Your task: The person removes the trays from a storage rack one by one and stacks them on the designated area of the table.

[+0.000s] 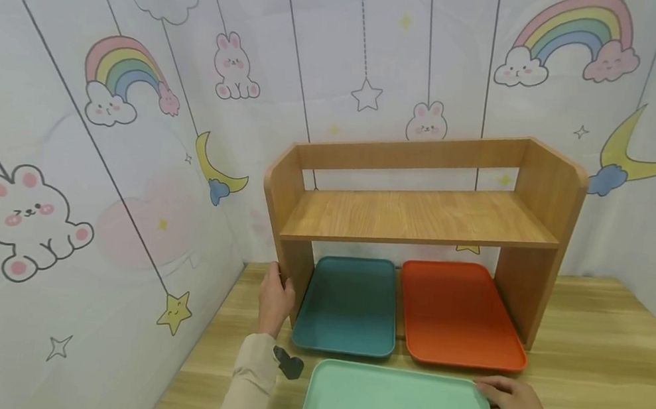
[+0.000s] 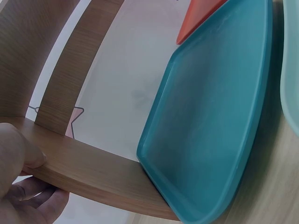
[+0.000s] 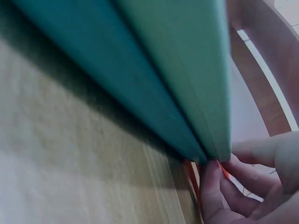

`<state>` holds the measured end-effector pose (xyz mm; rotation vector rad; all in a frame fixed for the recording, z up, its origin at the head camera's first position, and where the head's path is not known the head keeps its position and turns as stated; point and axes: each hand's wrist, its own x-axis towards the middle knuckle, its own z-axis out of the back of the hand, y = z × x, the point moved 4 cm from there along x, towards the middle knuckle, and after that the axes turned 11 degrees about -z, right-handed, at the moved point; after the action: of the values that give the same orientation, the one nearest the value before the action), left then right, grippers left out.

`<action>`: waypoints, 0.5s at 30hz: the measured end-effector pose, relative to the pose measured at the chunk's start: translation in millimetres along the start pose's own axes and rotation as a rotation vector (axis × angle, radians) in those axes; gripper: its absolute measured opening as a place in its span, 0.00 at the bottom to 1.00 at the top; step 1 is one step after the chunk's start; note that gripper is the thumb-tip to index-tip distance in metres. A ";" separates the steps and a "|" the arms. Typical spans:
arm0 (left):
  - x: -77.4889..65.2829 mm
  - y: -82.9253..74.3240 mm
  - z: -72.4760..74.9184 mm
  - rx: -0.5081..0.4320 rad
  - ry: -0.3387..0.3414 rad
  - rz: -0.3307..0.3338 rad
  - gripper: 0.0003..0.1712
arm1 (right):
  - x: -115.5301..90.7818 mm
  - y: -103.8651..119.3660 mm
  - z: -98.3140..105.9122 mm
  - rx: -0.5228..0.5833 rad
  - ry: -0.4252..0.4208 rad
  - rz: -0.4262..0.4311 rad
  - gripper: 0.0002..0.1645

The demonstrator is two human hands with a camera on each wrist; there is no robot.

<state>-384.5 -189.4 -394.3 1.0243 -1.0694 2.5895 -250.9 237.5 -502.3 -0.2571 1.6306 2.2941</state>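
Note:
My left hand grips the left side panel of a wooden desktop shelf. In the left wrist view the thumb lies on one face of that panel and the fingers curl behind its edge. At the front, my right hand pinches the far right corner of a light green tray. Right under the green tray shows a second, teal tray in the right wrist view, the fingertips at both corners. Below the shelf board lie another teal tray and an orange-red tray, side by side.
A light wood table carries everything. Cloth wall hangings with rabbits, rainbows and stars stand close at the left, back and right. A black device sits at the left wrist.

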 end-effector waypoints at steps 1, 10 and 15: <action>0.2 0.2 0.0 0.003 -0.001 -0.002 0.11 | -0.3 -0.6 1.4 0.033 0.010 -0.016 0.23; 0.1 1.0 -0.5 0.004 -0.001 -0.007 0.11 | -2.8 -12.5 15.9 0.497 0.223 -0.063 0.34; -0.6 0.2 -0.9 0.009 0.006 -0.005 0.11 | 1.0 -17.0 19.8 0.578 0.272 -0.059 0.36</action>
<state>-384.7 -188.9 -395.2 1.0188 -1.0537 2.5942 -245.2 261.4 -511.1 -0.4791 2.2969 1.7005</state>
